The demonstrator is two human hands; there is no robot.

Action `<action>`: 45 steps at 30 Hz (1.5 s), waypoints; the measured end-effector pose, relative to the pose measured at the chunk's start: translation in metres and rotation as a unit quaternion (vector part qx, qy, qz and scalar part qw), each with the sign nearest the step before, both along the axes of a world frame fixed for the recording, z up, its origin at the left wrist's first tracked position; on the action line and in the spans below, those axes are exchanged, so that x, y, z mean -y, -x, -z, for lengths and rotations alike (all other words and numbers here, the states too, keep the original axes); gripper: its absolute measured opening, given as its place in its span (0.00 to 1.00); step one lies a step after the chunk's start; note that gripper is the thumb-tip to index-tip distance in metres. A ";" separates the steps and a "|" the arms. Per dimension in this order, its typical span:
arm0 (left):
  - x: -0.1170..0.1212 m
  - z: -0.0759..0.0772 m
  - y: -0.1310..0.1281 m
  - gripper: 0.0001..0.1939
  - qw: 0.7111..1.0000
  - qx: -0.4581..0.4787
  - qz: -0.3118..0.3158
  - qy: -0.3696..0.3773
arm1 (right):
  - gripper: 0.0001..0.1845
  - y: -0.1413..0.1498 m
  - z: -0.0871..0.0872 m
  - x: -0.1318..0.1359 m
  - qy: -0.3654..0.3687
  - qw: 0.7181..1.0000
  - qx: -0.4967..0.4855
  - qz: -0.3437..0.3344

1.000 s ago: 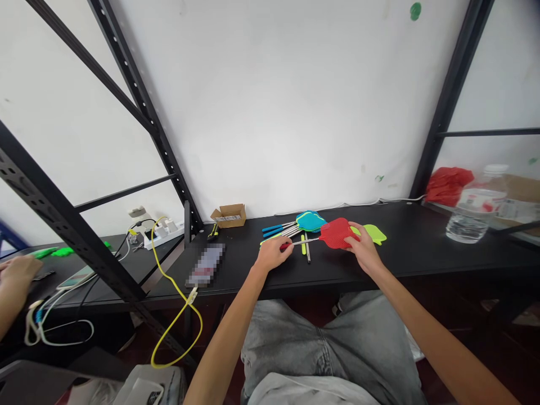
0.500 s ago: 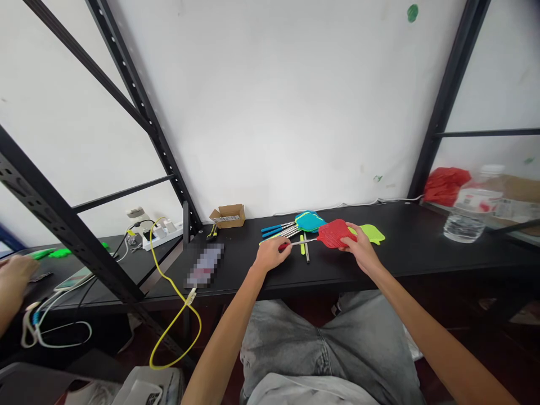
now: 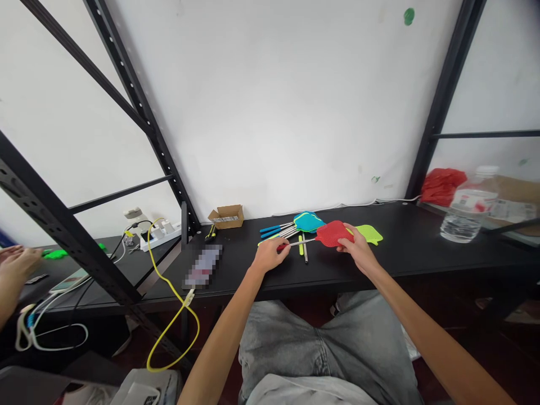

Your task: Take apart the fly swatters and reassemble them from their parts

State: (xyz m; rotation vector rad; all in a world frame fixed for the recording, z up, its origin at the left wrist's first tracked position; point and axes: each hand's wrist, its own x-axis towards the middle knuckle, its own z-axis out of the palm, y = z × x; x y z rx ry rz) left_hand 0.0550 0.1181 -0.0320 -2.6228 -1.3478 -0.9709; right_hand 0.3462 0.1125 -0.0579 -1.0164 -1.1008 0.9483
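Note:
A red fly swatter with a thin metal shaft lies across my two hands, just above the black table. My left hand is closed round its red handle at the left end. At the other end my right hand pinches the edge of its red mesh head. Behind it are blue fly swatters with metal shafts and blue handles, heaped together. A yellow-green swatter head shows to the right, partly behind my right hand. A yellow highlighter and a dark pen lie below the red shaft.
On the black table stand a small open cardboard box and a water bottle. A phone is plugged into a yellow cable. Black shelf posts rise on both sides. Another person's hands show at far left.
My hands and the red fly swatter keep nearly the same pose, and the view has shifted slightly. At far left, the other person's hands have come together.

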 end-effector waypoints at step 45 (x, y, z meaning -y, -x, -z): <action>-0.005 0.002 -0.002 0.12 0.997 0.022 -0.049 -0.050 | 0.42 0.005 0.001 -0.002 0.002 0.999 -0.023 -0.023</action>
